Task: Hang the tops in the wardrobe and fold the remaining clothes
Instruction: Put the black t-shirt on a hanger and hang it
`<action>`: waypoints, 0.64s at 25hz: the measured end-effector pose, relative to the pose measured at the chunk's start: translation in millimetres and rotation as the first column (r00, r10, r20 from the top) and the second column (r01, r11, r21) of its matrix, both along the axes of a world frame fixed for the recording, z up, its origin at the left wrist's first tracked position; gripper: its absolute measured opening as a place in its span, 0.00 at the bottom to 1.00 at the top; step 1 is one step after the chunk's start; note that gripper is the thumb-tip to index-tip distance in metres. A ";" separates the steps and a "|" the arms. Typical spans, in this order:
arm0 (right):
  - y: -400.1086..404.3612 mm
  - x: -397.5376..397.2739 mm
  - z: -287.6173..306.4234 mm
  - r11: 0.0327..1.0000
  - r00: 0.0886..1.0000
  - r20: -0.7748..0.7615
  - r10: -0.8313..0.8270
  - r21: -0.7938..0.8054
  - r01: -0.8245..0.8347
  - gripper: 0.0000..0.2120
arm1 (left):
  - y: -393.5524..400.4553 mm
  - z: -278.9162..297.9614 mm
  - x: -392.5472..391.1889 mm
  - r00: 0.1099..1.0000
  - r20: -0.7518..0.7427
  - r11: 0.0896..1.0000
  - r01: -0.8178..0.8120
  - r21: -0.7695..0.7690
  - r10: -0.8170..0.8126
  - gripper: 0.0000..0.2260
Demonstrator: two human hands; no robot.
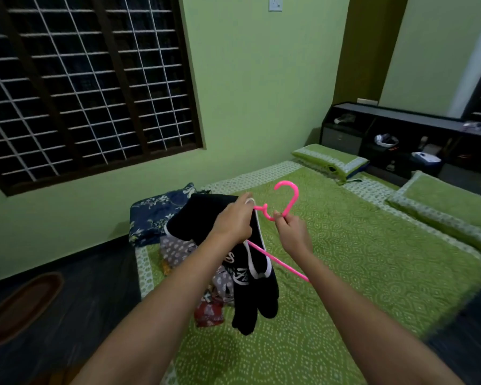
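Your left hand (pixel 233 222) is held out over the bed (pixel 345 259), its fingers curled round the neck of a black top (pixel 250 287) at the point where the garment meets a pink hanger (pixel 288 201). Your right hand (pixel 292 232) pinches the hanger just below its hook, thumb and fingers closed on the pink plastic. The hook curves up and away from you, above both hands. One pink arm of the hanger runs down and to the right, out from under the top, and ends near your right forearm.

The top hangs from your left hand, clear of the bedspread. It is black with white trim and some white lettering, too blurred to read. Part of it lies bunched up behind your left hand, and its lower part dangles in front of a pile of clothes (pixel 178 245) at the left edge of the bed. That pile holds a dark blue floral piece at the back, a grey patterned one in the middle and a red patterned one nearest you.

The bed has a green patterned cover. Two green pillows (pixel 331 161) lie at its far end, against a dark headboard with shelves (pixel 400 140). A barred window (pixel 81 87) fills the wall on your left.
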State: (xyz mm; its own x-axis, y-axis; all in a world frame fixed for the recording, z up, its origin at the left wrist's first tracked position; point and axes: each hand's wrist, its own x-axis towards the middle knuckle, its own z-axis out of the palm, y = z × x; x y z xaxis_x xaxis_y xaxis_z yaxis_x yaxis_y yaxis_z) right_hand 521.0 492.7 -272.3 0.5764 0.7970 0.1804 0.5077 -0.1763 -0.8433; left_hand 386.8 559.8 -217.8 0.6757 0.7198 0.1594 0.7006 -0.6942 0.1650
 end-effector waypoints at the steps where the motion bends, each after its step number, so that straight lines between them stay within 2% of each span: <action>1: -1.3 3.8 3.1 1.000 1.000 -0.011 -0.005 0.010 0.005 0.23 | -0.5 7.9 2.3 0.997 0.074 0.999 0.035 0.024 -0.036 0.20; 3: -6.4 15.3 11.1 0.999 0.999 -0.032 0.010 0.048 -0.008 0.22 | 6.9 22.3 3.7 0.984 0.171 0.986 0.017 0.165 -0.046 0.14; 5: -15.3 31.0 21.3 0.995 0.999 -0.040 0.015 0.095 -0.011 0.22 | 22.7 28.0 3.1 0.995 0.079 0.966 0.033 0.258 -0.055 0.14; 7: -29.0 47.2 30.7 0.990 0.999 -0.028 -0.023 0.139 0.027 0.20 | 31.1 29.4 9.8 0.987 -0.056 0.965 0.157 0.209 -0.148 0.13; 9: -41.4 61.0 36.5 0.969 0.984 0.072 -0.166 0.196 0.149 0.15 | 28.2 33.5 31.5 0.962 -0.052 0.944 0.272 0.185 -0.267 0.11; 10: -47.1 68.0 36.7 0.934 0.938 0.159 -0.307 0.240 0.265 0.14 | 21.4 37.1 48.2 0.951 -0.022 0.932 0.307 0.191 -0.309 0.11; 12: -55.3 78.0 31.6 0.821 0.788 0.274 -0.551 0.345 0.455 0.20 | 6.2 44.2 79.4 0.934 0.014 0.912 0.346 0.219 -0.357 0.12; 15: -68.6 99.9 17.1 0.669 0.646 0.239 -0.725 0.470 0.576 0.25 | -8.5 46.7 120.2 0.927 -0.002 0.904 0.367 0.217 -0.376 0.13; 16: -72.9 110.8 10.8 0.655 0.631 0.241 -0.737 0.482 0.582 0.25 | -12.4 46.9 134.6 0.927 0.009 0.911 0.366 0.189 -0.374 0.13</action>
State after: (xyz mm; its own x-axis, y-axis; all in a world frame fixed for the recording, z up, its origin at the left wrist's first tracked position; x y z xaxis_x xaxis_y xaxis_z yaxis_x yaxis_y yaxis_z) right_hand 631.8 419.7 -261.5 0.7348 0.0679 0.6749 0.6506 -0.3520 -0.6729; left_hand 521.4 547.4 -170.9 0.8772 0.3756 0.2990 0.3827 -0.9231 0.0370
